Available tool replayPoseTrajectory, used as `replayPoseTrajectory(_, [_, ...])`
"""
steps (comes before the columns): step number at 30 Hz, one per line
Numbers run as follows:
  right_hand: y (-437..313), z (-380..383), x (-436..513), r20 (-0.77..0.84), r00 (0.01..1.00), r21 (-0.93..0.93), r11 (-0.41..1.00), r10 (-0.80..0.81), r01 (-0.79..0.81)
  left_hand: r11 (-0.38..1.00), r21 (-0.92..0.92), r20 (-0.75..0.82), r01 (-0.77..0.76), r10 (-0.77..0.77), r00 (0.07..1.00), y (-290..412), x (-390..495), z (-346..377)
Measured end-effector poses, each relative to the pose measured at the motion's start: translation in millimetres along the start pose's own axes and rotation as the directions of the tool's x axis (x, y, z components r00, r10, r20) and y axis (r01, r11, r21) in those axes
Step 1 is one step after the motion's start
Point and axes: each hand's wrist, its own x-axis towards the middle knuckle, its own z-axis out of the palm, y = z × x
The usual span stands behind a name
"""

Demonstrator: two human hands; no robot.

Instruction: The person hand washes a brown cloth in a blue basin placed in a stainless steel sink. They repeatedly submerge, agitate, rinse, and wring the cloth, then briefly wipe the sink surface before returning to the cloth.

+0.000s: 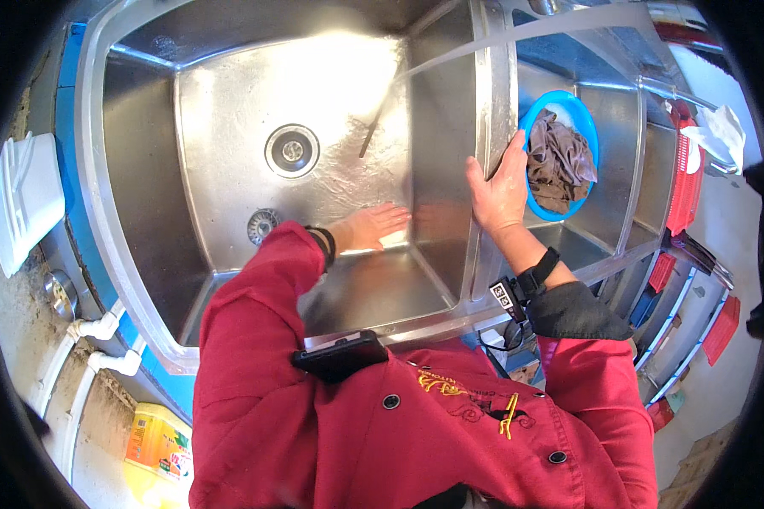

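My left hand (375, 227) lies palm down with fingers stretched out, low in the large stainless steel sink basin (229, 153), near its right wall. Wet streaks show on the sink floor beyond it. A sink drain (292, 151) is set in that floor; a round metal strainer (263, 226) rests close to my left sleeve. My right hand (503, 184) is spread over the divider (486, 127) between the sinks, thumb apart. Its fingertips meet the rim of a blue plastic basin (593, 137). Crumpled brown cloths (557, 162) and some suds are inside that basin.
A pale, blurred arc (541, 28) crosses above the sinks. Red plastic baskets (682, 184) and shelves stand at right. White containers (28, 197), white drain pipes (105, 324) and a yellow jug (156, 452) are at left. A dark phone-like device (340, 357) is at my chest.
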Motion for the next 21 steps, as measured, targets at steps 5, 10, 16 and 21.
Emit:
replayPoseTrajectory(5, [-1.3, 0.0, -1.0, -0.014, 1.000, -0.010, 1.000, -0.006, 0.005, 0.882, 0.027, -0.193, 0.470, -0.457, 0.868, -46.6, -84.1, -39.4])
replayPoseTrajectory(10, [-1.6, -0.4, -0.1, -0.007, 1.000, 0.036, 0.999, -0.006, 0.006, 0.962, 0.270, 0.194, 0.048, -0.103, 0.976, -30.7, -181.6, -76.2])
replayPoseTrajectory(16, [-2.5, -0.9, -0.6, 0.004, 1.000, 0.003, 1.000, 0.012, -0.012, 0.912, 0.369, 0.213, 0.181, -0.272, 0.938, -77.4, -214.3, -89.2])
replayPoseTrajectory(21, [-5.2, -2.3, -1.1, -0.017, 1.000, 0.038, 0.999, -0.003, 0.004, 0.837, 0.153, 0.052, 0.526, -0.538, 0.841, -90.5, -179.2, -113.7])
